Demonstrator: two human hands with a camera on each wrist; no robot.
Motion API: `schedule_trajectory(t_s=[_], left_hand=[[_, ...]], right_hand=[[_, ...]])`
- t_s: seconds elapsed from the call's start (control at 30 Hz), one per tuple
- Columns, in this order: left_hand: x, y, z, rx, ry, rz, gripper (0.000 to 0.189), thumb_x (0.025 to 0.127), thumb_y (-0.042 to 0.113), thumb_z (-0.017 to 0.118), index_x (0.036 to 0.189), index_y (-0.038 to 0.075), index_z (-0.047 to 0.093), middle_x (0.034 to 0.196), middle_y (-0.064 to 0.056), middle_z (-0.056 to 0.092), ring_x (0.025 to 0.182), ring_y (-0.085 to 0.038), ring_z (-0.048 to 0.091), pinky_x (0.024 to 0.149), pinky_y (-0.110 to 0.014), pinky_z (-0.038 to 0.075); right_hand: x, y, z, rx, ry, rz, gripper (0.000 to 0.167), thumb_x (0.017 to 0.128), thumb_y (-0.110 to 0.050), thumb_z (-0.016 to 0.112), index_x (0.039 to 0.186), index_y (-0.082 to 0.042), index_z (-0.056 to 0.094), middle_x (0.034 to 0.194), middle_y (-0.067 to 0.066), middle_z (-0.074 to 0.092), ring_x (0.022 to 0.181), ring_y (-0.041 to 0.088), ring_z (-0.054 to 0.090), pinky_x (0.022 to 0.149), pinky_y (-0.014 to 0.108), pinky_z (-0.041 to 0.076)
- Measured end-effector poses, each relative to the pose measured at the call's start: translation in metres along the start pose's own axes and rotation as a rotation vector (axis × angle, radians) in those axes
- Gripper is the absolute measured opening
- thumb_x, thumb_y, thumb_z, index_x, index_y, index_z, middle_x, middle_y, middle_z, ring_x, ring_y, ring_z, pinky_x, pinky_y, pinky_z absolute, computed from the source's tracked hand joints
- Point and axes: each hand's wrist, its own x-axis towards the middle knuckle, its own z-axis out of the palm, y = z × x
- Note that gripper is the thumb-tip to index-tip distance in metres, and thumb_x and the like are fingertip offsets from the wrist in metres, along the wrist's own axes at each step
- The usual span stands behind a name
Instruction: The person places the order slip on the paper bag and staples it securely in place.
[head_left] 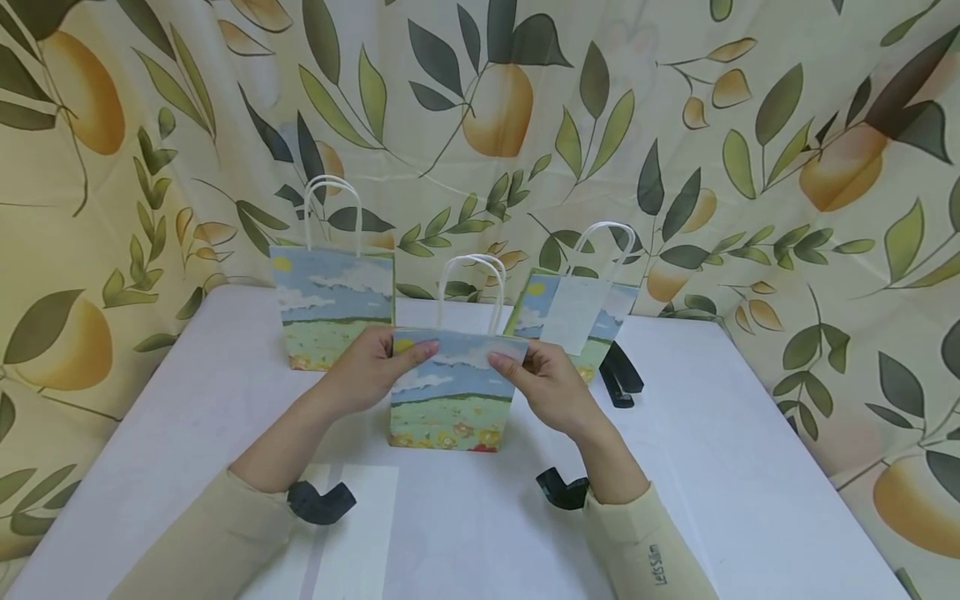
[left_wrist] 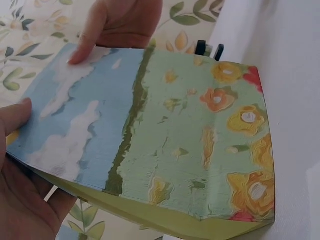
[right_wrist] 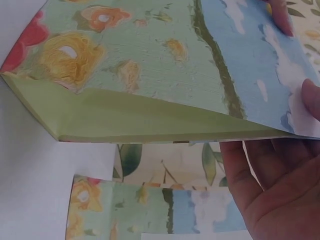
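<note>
A small paper gift bag (head_left: 452,408), printed with sky, clouds and a flowery meadow, stands upright before me with white handles up. My left hand (head_left: 369,371) grips its top left edge, thumb across the front and fingers behind. At the top right edge my right hand (head_left: 558,385) pinches the bag the same way. Its plain green side (right_wrist: 150,117) shows folded inward in the right wrist view. In the left wrist view both thumbs lie on the blue sky part of the bag (left_wrist: 175,130).
A matching bag (head_left: 337,292) stands behind on the left. Another bag (head_left: 532,304) at the back right has a white card (head_left: 573,312) against its front, beside a black stapler (head_left: 620,375). A white sheet (head_left: 360,525) lies near my left forearm on the white table (head_left: 712,458).
</note>
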Motion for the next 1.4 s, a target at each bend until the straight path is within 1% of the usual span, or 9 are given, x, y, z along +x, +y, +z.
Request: schedule_trajectory(t_s=[0.17, 0.2, 0.27, 0.4, 0.6, 0.83, 0.97, 1.07, 1.4], left_hand=[[-0.0006, 0.0022, -0.0022, 0.018, -0.009, -0.013, 0.051, 0.106, 0.038, 0.06, 0.066, 0.009, 0.047, 0.05, 0.006, 0.027, 0.047, -0.011, 0.024, 0.051, -0.027, 0.028], [-0.0008, 0.0023, -0.0026, 0.023, -0.009, -0.019, 0.054, 0.106, 0.039, 0.06, 0.064, 0.009, 0.043, 0.049, 0.006, 0.026, 0.046, -0.011, 0.023, 0.05, -0.027, 0.027], [-0.0012, 0.0026, -0.0034, 0.03, -0.007, -0.031, 0.056, 0.106, 0.041, 0.06, 0.062, 0.011, 0.041, 0.049, 0.007, 0.026, 0.046, -0.011, 0.023, 0.049, -0.026, 0.026], [-0.0021, 0.0033, -0.0058, 0.045, -0.012, -0.045, 0.058, 0.106, 0.042, 0.059, 0.06, 0.012, 0.04, 0.048, 0.007, 0.026, 0.045, -0.011, 0.023, 0.048, -0.025, 0.025], [-0.0021, 0.0005, -0.0095, 0.063, -0.035, -0.04, 0.056, 0.106, 0.038, 0.06, 0.06, 0.012, 0.04, 0.049, 0.007, 0.026, 0.046, -0.011, 0.022, 0.049, -0.025, 0.025], [-0.0015, -0.0019, -0.0094, 0.048, 0.011, -0.03, 0.052, 0.105, 0.035, 0.062, 0.064, 0.012, 0.042, 0.052, 0.007, 0.025, 0.048, -0.011, 0.023, 0.05, -0.026, 0.024], [-0.0003, -0.0033, -0.0075, 0.039, 0.022, -0.001, 0.045, 0.106, 0.032, 0.061, 0.07, 0.008, 0.05, 0.055, 0.006, 0.027, 0.051, -0.011, 0.026, 0.053, -0.027, 0.028], [0.0009, -0.0046, -0.0062, 0.033, 0.019, 0.013, 0.038, 0.107, 0.031, 0.06, 0.077, 0.007, 0.055, 0.057, 0.006, 0.028, 0.054, -0.011, 0.027, 0.055, -0.028, 0.03], [0.0018, -0.0051, -0.0059, 0.053, -0.016, -0.007, 0.038, 0.107, 0.034, 0.058, 0.079, 0.01, 0.051, 0.056, 0.005, 0.027, 0.052, -0.012, 0.026, 0.054, -0.029, 0.029]], right_hand=[[0.0009, -0.001, -0.0008, -0.01, -0.002, -0.013, 0.028, 0.106, -0.02, 0.061, 0.123, -0.001, 0.071, 0.116, 0.014, 0.077, 0.099, 0.011, 0.071, 0.088, 0.028, 0.058], [0.0011, -0.0013, -0.0011, -0.011, -0.003, -0.016, 0.027, 0.106, -0.02, 0.061, 0.122, -0.001, 0.072, 0.114, 0.014, 0.077, 0.097, 0.011, 0.07, 0.086, 0.027, 0.058], [0.0013, -0.0022, -0.0014, -0.012, -0.004, -0.017, 0.026, 0.106, -0.021, 0.061, 0.121, -0.003, 0.072, 0.114, 0.013, 0.077, 0.095, 0.011, 0.069, 0.085, 0.028, 0.057], [0.0025, -0.0031, -0.0017, -0.02, -0.015, -0.014, 0.027, 0.106, -0.023, 0.062, 0.124, -0.005, 0.072, 0.116, 0.011, 0.077, 0.097, 0.013, 0.071, 0.086, 0.029, 0.058], [0.0049, -0.0036, -0.0021, -0.053, -0.025, -0.023, 0.028, 0.106, -0.024, 0.062, 0.126, -0.006, 0.071, 0.119, 0.008, 0.077, 0.103, 0.017, 0.074, 0.09, 0.032, 0.059], [0.004, -0.0061, -0.0015, -0.106, 0.01, -0.004, 0.023, 0.1, -0.018, 0.07, 0.119, -0.005, 0.074, 0.114, 0.01, 0.077, 0.105, 0.024, 0.073, 0.088, 0.037, 0.058], [0.004, -0.0054, -0.0002, -0.123, 0.022, 0.006, 0.023, 0.1, -0.018, 0.07, 0.119, -0.005, 0.074, 0.115, 0.01, 0.077, 0.108, 0.026, 0.072, 0.088, 0.038, 0.057], [0.0039, -0.0046, 0.0005, -0.13, 0.024, -0.002, 0.024, 0.1, -0.017, 0.069, 0.12, -0.005, 0.073, 0.116, 0.01, 0.077, 0.109, 0.027, 0.072, 0.089, 0.038, 0.058], [0.0014, 0.0005, 0.0009, -0.154, 0.036, -0.007, 0.023, 0.102, -0.02, 0.068, 0.12, -0.007, 0.074, 0.115, 0.008, 0.077, 0.111, 0.026, 0.072, 0.092, 0.043, 0.058]])
